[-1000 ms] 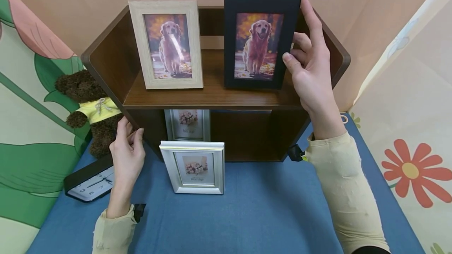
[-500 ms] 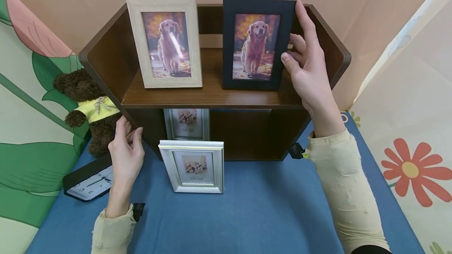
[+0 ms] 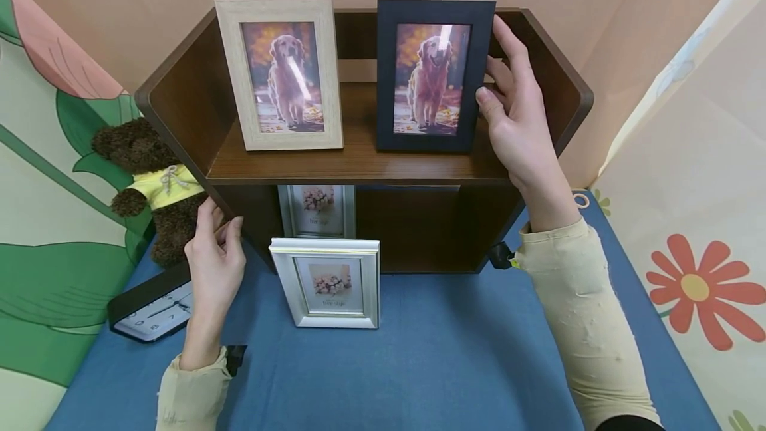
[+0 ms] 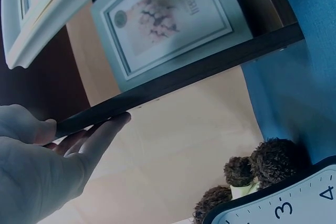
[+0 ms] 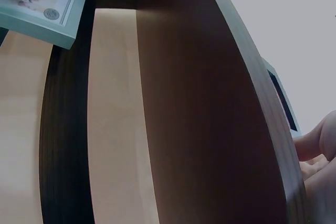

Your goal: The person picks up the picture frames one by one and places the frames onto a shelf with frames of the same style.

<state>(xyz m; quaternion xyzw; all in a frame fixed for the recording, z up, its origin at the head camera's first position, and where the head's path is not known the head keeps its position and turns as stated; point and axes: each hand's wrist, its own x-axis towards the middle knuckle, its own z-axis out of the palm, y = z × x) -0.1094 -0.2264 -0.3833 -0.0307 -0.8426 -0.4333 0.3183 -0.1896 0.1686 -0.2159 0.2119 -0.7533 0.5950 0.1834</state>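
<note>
In the head view, a black photo frame [image 3: 385, 85] with a dog picture stands upright on the upper board of the brown wooden shelf [image 3: 359, 168]. My right hand [image 3: 519, 112] holds its right edge, thumb at the front and fingers along the side and behind. To its left stands a pale wood photo frame [image 3: 230, 38], a gap between the two. My left hand [image 3: 215, 261] pinches the shelf's left side panel low down. The left wrist view shows the left hand [image 4: 50, 166] with its thumb and fingers on either side of that panel [image 4: 178, 80].
A silver photo frame [image 3: 326, 321] stands on the blue cloth [image 3: 449, 364] before the shelf. Another silver frame [image 3: 349, 211] is in the lower compartment. A brown teddy bear [image 3: 173, 231] in yellow and a black-cased clock [image 3: 149, 308] lie at the left.
The black frame's right side has swung back and left a little with my right hand, and glare now shows on its picture. My left hand stays on the panel.
</note>
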